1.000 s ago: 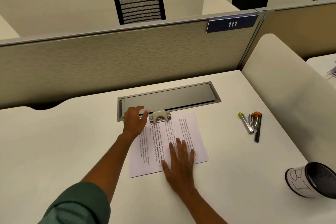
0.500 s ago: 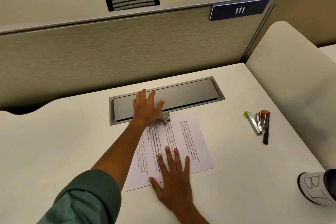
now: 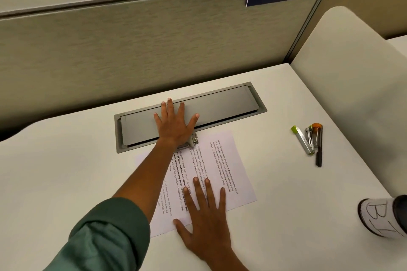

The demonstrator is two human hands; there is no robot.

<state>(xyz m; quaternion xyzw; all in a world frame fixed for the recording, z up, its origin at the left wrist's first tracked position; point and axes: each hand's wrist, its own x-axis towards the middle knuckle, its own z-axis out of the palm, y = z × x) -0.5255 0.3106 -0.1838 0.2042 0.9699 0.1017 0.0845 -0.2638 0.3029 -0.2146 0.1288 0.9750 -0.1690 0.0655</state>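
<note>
On the desk (image 3: 66, 171), the left hand (image 3: 175, 126) pressed, fingers spread, on the stiff punch (image 3: 193, 138) while the right hand (image 3: 204, 215), flat, pinned the limp, probably slippery paper (image 3: 229, 160).

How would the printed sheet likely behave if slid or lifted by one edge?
The printed sheet looks thin, so it would probably droop if lifted. On the smooth desk it likely slides easily; the right hand lying flat on it and the punch at its far edge probably pin it.
</note>
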